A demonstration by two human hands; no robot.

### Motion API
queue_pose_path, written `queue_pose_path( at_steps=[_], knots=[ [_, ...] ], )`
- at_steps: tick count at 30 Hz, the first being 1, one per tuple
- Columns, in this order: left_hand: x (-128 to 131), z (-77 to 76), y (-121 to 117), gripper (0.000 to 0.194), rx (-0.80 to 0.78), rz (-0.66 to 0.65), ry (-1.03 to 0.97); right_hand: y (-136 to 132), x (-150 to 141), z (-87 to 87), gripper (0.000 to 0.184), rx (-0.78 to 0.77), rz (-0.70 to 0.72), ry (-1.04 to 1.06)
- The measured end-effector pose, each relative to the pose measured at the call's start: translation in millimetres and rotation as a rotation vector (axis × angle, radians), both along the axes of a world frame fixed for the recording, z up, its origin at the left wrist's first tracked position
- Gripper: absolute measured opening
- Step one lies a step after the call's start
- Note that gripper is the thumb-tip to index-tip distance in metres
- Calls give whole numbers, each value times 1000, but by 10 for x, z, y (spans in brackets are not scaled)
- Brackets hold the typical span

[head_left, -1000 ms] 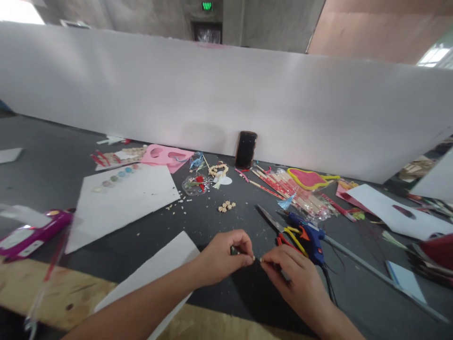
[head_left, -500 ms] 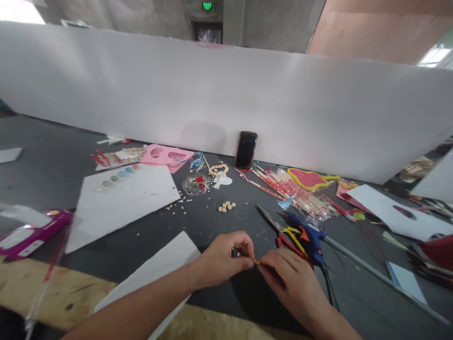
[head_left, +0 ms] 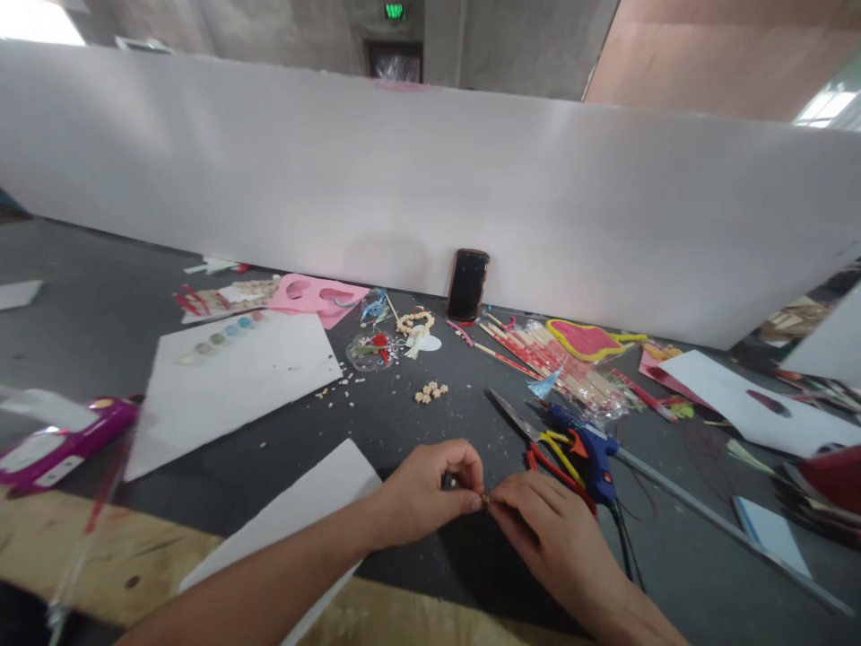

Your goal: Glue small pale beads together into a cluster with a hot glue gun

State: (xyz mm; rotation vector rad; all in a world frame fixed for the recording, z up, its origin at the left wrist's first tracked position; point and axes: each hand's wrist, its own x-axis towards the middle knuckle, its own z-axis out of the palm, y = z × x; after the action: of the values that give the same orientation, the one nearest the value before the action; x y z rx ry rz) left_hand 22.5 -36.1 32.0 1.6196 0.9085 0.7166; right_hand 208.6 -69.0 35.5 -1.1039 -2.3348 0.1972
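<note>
Close to the table's front edge, my left hand [head_left: 437, 484] and my right hand [head_left: 555, 529] meet fingertip to fingertip. Pinched between them is a small tan bead [head_left: 485, 499]; the fingers cover most of it, and whether it is one bead or several joined cannot be made out. Beyond my hands lies a little group of tan bead clusters [head_left: 430, 392]. Farther back rests a ring of similar beads [head_left: 415, 323] with a pale tassel. Loose pale bits [head_left: 331, 393] are scattered left of the clusters.
Right of my hands lie scissors [head_left: 515, 417], a blue glue gun [head_left: 595, 458] with a cable and wrapped sticks [head_left: 544, 359]. A phone [head_left: 469, 284] leans on the white partition [head_left: 404, 179]. White sheets [head_left: 235, 386] and a purple tool [head_left: 67, 444] are at left.
Only the fingertips have shifted slightly around the small bead, which looks a little turned. Both hands stay in nearly the same place, and the table things have not moved.
</note>
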Motion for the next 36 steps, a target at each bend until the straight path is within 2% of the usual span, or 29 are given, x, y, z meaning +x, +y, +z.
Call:
queue_pose_path(
  at_steps=[16,21,25,36],
  knots=[
    [3,-52,3,12,-40,-5,-60,6,-7,-23,10,-56,-2,43],
    [4,-67,12,17,-130,9,-146,-17,5,-23,18,-92,-33,104],
    [7,-74,13,20,-182,-9,-191,-21,-5,-25,12,-134,-18,157],
    [16,-36,-4,19,-161,-7,-171,-14,3,-51,12,-203,12,146]
  ],
)
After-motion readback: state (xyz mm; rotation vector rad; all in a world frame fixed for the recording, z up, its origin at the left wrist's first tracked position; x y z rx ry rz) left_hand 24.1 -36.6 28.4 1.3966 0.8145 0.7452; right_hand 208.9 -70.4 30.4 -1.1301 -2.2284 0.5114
